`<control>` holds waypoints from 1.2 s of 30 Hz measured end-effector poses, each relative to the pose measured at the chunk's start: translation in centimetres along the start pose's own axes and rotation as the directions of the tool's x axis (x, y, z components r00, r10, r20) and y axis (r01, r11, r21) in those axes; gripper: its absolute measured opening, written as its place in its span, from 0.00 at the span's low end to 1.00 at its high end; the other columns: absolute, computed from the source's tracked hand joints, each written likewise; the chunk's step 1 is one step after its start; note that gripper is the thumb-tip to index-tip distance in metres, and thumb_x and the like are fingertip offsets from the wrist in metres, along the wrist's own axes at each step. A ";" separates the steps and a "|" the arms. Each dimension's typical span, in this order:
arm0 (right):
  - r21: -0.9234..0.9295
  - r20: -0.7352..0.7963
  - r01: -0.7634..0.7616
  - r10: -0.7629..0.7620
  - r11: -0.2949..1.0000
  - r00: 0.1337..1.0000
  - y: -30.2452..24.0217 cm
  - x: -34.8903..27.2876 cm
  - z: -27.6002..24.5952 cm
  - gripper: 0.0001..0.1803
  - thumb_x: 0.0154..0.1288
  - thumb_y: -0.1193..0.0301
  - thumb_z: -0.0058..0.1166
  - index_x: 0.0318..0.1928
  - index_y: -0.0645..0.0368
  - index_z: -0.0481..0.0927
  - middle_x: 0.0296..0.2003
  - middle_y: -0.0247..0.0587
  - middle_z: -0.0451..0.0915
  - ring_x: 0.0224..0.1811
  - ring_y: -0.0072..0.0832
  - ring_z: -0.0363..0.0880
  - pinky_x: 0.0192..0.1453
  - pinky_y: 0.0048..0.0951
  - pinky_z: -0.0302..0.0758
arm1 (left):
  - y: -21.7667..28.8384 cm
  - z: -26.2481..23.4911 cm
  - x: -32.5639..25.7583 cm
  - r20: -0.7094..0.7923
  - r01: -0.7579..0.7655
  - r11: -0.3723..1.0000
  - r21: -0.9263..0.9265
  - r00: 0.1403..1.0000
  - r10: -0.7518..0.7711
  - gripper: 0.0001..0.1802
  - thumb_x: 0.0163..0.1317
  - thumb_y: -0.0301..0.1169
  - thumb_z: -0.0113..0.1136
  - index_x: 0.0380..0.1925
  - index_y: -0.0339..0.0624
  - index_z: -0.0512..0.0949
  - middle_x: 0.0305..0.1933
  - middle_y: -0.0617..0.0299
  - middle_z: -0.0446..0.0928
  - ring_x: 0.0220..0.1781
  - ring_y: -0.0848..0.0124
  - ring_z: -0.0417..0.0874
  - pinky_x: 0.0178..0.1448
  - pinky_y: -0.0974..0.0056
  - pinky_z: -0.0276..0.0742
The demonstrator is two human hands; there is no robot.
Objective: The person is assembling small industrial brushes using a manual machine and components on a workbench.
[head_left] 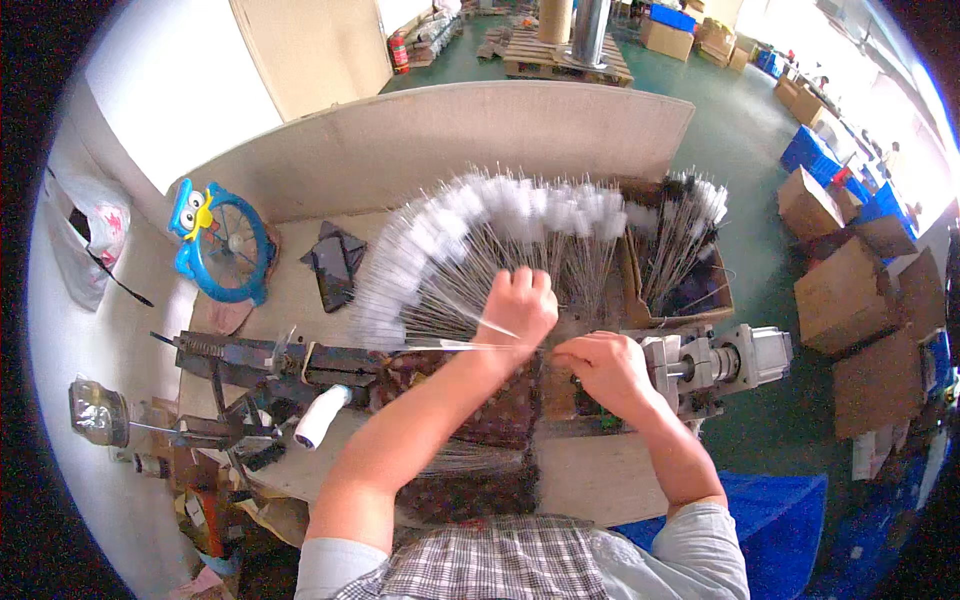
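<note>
My left hand (517, 306) is closed in a fist around a thin wire stem that runs leftward toward a metal machine (300, 365). My right hand (603, 366) rests fingers-down on the machine's middle, next to a grey motor block (720, 362); whether it pinches anything I cannot tell. Behind both hands a fan of wire brushes with white bristle tips (470, 230) spreads across the bench. A cardboard box (690, 290) at the right holds more brushes, some with dark tips.
A blue cartoon-shaped desk fan (225, 240) stands at the left, a dark folded cloth (335, 262) beside it. A white-handled lever (322, 416) sticks out of the machine. A beige board (450, 130) backs the bench. Cardboard boxes (850, 300) and blue crates (815, 155) crowd the green floor at right.
</note>
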State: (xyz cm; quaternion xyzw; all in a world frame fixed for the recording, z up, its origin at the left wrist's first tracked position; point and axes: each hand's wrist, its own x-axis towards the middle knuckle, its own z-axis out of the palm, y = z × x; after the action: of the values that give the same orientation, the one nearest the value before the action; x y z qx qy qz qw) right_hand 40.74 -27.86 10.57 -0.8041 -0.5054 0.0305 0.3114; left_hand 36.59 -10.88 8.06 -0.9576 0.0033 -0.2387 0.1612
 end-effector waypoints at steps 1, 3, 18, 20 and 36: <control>0.085 0.100 0.004 -0.013 0.996 0.995 -0.4 0.3 -0.5 0.06 0.49 0.68 0.61 0.30 0.53 0.84 0.25 0.38 0.81 0.29 0.35 0.77 0.35 0.33 0.74 | -0.8 0.5 0.2 -0.001 0.022 0.998 0.058 1.000 -0.022 0.03 0.47 0.33 0.55 0.23 0.49 0.74 0.28 0.65 0.69 0.34 0.69 0.72 0.36 0.65 0.68; 0.108 0.087 0.008 -0.017 0.994 0.996 -1.1 0.9 -0.9 0.06 0.48 0.65 0.62 0.27 0.50 0.85 0.24 0.36 0.81 0.30 0.33 0.76 0.36 0.34 0.74 | -1.5 0.4 -1.4 -0.048 0.087 0.995 0.041 0.995 -0.085 0.07 0.46 0.33 0.57 0.28 0.48 0.75 0.34 0.64 0.72 0.38 0.68 0.74 0.41 0.64 0.70; -0.007 0.047 0.443 -0.442 0.896 0.896 -10.6 7.8 10.7 0.05 0.47 0.66 0.57 0.22 0.52 0.79 0.23 0.30 0.76 0.33 0.33 0.73 0.37 0.34 0.74 | -3.4 -8.8 -23.7 0.778 0.598 -0.554 -0.579 0.200 -0.596 0.15 0.63 0.36 0.53 0.38 0.34 0.78 0.32 0.58 0.80 0.32 0.71 0.81 0.37 0.68 0.77; 0.016 0.079 0.379 -0.379 0.925 0.922 -11.3 8.0 11.1 0.05 0.47 0.66 0.57 0.22 0.52 0.80 0.23 0.30 0.77 0.35 0.32 0.74 0.38 0.34 0.74 | -3.9 -8.4 -24.3 0.766 0.450 -0.637 -0.626 0.201 -0.611 0.17 0.64 0.38 0.50 0.41 0.33 0.76 0.32 0.57 0.80 0.31 0.70 0.81 0.36 0.68 0.77; -0.103 0.291 0.320 -0.279 0.942 0.915 -13.3 8.5 10.7 0.06 0.48 0.65 0.55 0.24 0.52 0.82 0.25 0.32 0.79 0.36 0.34 0.75 0.39 0.35 0.74 | -4.4 -4.1 -23.9 0.680 0.787 -0.139 -0.601 0.412 -0.607 0.19 0.54 0.42 0.64 0.16 0.35 0.80 0.18 0.63 0.78 0.18 0.75 0.73 0.27 0.68 0.71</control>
State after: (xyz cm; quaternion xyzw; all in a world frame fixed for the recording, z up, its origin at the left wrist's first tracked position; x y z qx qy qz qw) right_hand 30.42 -11.79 11.28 -0.7260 -0.6616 0.0547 0.1794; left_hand 13.26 -6.00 1.95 -0.7308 -0.3975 -0.1587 -0.5316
